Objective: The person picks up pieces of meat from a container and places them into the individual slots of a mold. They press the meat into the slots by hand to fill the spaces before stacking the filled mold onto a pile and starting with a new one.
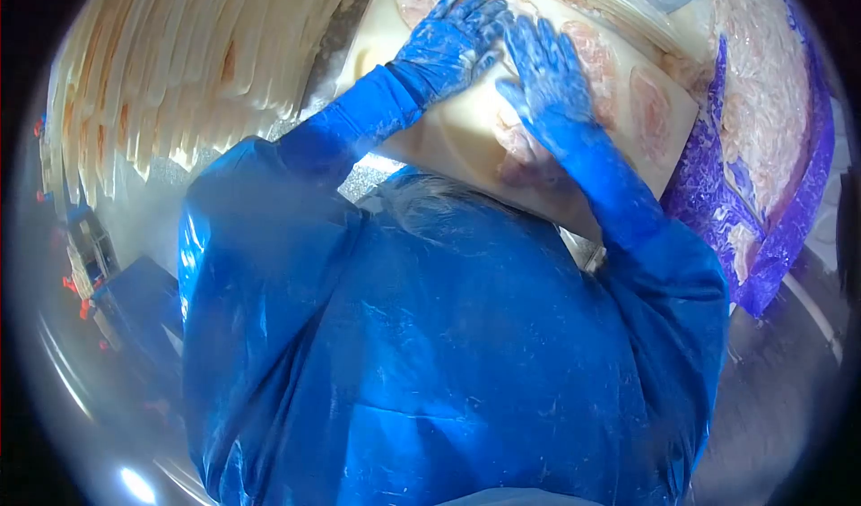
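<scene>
Both hands wear wet blue gloves and lie over a pale board or sheet [448, 143] with flat pinkish pieces on it. My left hand [456, 44] rests near the upper middle, palm down, fingers spread. Beside it, my right hand [549, 74] lies flat with its fingers stretched out, the fingertips close to those of my left hand. A pinkish piece [523, 152] shows just below my right hand, and another [650, 112] lies to its right. What is under the palms is hidden.
Many long, pale sheets [188, 58] stand in a row at the upper left. On the right, a mass of pale, shredded-looking material [762, 85] sits in purple plastic [789, 237]. A dark blue object [143, 304] is at the lower left.
</scene>
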`<state>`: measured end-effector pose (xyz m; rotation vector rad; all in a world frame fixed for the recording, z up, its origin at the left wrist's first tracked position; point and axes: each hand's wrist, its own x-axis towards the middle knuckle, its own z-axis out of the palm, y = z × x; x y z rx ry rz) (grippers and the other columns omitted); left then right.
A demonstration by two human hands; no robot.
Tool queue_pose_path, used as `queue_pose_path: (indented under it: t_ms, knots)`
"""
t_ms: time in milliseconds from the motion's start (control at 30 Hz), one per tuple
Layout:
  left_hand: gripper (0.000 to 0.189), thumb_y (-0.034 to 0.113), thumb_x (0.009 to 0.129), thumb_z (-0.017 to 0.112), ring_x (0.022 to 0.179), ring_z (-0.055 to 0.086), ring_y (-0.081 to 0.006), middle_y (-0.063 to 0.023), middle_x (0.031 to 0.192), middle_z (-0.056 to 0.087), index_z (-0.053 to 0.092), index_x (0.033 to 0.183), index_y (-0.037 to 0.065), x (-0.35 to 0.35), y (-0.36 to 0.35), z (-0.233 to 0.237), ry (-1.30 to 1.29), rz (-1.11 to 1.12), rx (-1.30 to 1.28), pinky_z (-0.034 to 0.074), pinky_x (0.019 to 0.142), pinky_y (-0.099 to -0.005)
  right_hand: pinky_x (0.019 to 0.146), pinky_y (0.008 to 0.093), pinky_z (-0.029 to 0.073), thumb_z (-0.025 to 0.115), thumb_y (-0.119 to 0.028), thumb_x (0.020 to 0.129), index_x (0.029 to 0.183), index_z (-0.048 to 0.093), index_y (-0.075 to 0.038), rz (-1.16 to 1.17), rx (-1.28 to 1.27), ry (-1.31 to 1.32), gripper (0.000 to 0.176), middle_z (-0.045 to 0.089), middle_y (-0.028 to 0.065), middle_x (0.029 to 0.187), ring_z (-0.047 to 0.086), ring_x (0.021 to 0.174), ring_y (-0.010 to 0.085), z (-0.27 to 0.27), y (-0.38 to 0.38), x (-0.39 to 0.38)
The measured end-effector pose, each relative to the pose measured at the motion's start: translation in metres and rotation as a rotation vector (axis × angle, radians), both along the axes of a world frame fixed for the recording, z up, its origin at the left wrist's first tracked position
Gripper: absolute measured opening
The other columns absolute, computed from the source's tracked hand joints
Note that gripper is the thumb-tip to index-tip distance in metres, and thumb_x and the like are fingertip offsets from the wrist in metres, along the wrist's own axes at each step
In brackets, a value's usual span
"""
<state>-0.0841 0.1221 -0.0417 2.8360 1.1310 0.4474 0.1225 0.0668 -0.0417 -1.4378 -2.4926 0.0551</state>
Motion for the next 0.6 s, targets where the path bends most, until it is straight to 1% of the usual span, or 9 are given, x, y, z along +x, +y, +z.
queue_pose_path:
  t_ms: [67,133,200,267,400,467,533,567,600]
  knots:
    - [0.054,0.032,0.099,0.054,0.147,0.031,-0.0284,-0.0065,0.158,0.037,0.044,0.149,0.012,-0.002,-0.008,0.0,-0.071,0.032,-0.021,0.021,0.121,-0.0521,0.122,0.0523,0.017,0.061,-0.043,0.091,0.155,0.032,-0.007,-0.072,-0.006,-0.076,0.079,0.031,0.0172,0.16,0.027,0.148,0.0373,-0.003,0.001,-0.01]
    - [0.057,0.034,0.099,0.054,0.148,0.029,-0.0303,-0.0083,0.161,0.033,0.042,0.15,0.012,-0.017,-0.017,0.007,0.047,0.03,-0.063,0.02,0.122,-0.05,0.122,0.0518,0.016,0.059,-0.041,0.093,0.156,0.03,-0.005,-0.003,-0.12,0.174,0.079,0.028,0.0171,0.162,0.023,0.15,0.0371,-0.004,-0.01,-0.013]
    - [0.056,0.032,0.1,0.055,0.147,0.031,-0.033,-0.0106,0.16,0.035,0.042,0.151,0.012,-0.03,-0.023,0.023,0.013,0.027,-0.094,0.021,0.121,-0.0487,0.122,0.0519,0.015,0.056,-0.04,0.095,0.156,0.029,-0.004,0.046,-0.22,0.202,0.076,0.027,0.0176,0.162,0.022,0.151,0.0373,0.002,-0.002,0.002]
    - [0.055,0.029,0.099,0.056,0.146,0.033,-0.0342,-0.0112,0.157,0.039,0.043,0.151,0.014,-0.042,-0.025,0.012,-0.279,0.244,-0.068,0.022,0.12,-0.0506,0.123,0.0509,0.012,0.052,-0.046,0.098,0.157,0.028,-0.007,-0.097,0.03,0.389,0.075,0.026,0.0187,0.162,0.021,0.151,0.0372,0.011,0.014,0.011]
    - [0.054,0.027,0.1,0.057,0.144,0.037,-0.0339,-0.0127,0.154,0.042,0.044,0.15,0.014,-0.04,-0.023,0.006,-0.43,0.346,0.013,0.025,0.119,-0.0503,0.122,0.05,0.02,0.052,-0.042,0.098,0.155,0.034,-0.007,-0.007,0.088,0.076,0.068,0.033,0.0167,0.159,0.03,0.146,0.0396,-0.012,0.037,-0.024]
    - [0.055,0.031,0.1,0.056,0.144,0.036,-0.0351,-0.0128,0.155,0.042,0.043,0.15,0.012,-0.037,-0.013,0.02,-0.414,0.363,0.067,0.025,0.119,-0.0506,0.121,0.0484,0.022,0.05,-0.039,0.101,0.155,0.035,-0.01,0.053,0.11,0.145,0.063,0.037,0.015,0.158,0.033,0.146,0.0355,-0.006,0.042,-0.019]
    - [0.048,0.028,0.099,0.054,0.135,0.047,-0.0379,-0.022,0.144,0.052,0.051,0.139,0.001,-0.029,-0.01,0.027,-0.322,0.497,0.236,0.034,0.113,-0.0468,0.121,0.0432,0.022,0.045,-0.031,0.104,0.155,0.033,-0.008,-0.133,-0.144,1.004,0.057,0.037,0.012,0.157,0.032,0.146,0.0291,0.017,0.036,0.003]
    - [0.065,0.031,0.1,0.051,0.146,0.029,-0.0426,-0.0246,0.157,0.033,0.032,0.153,-0.002,-0.019,-0.007,0.02,-0.256,0.512,0.166,0.021,0.121,-0.0482,0.121,0.0406,0.022,0.042,-0.027,0.106,0.156,0.032,-0.007,-0.229,-0.333,1.398,0.054,0.038,0.0104,0.157,0.032,0.146,0.0258,0.026,0.03,0.013]
    - [0.061,0.032,0.1,0.05,0.143,0.036,-0.04,-0.0248,0.154,0.038,0.038,0.15,-0.002,0.007,-0.009,0.021,-0.502,0.416,0.22,0.024,0.12,-0.0471,0.122,0.0381,0.022,0.04,-0.023,0.108,0.156,0.031,-0.006,-0.344,-0.437,1.841,0.052,0.038,0.0089,0.157,0.031,0.146,0.0226,0.036,0.023,0.023]
